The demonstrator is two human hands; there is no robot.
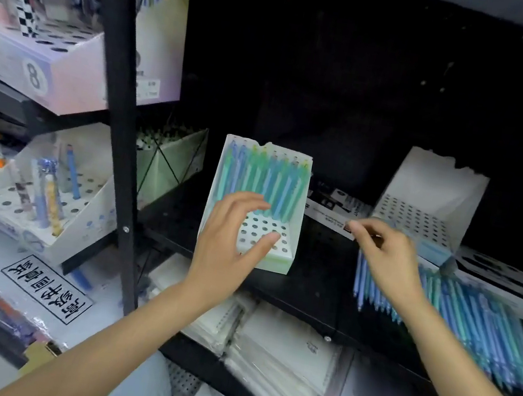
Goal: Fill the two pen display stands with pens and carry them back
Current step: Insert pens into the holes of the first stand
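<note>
Two white pen stands sit on a dark shelf. The left stand has its far rows filled with blue and green pens; the near rows of holes are bare. The right stand, farther back, shows no pens at all. A loose heap of pens lies on the shelf at the near right.

Left hand: fingers spread and open, hovering over the left stand's bare holes, thumb near its front edge. Whether it touches the stand, I cannot tell. It holds nothing.

Right hand: over the far end of the heap, fingers curled, thumb and forefinger pinched together. Whether a pen is in the pinch I cannot tell; the hand is blurred.

Judged stage: filling the first stand, roughly halfway.

Risks from here:
- The stand looks light; a pen pushed in off-centre could tip or slide it unless the left hand steadies it.
- The heap lies close to the shelf's near edge; a careless grab could roll pens off.
- Missing a hole among packed rows could knock upright pens askew.
</note>
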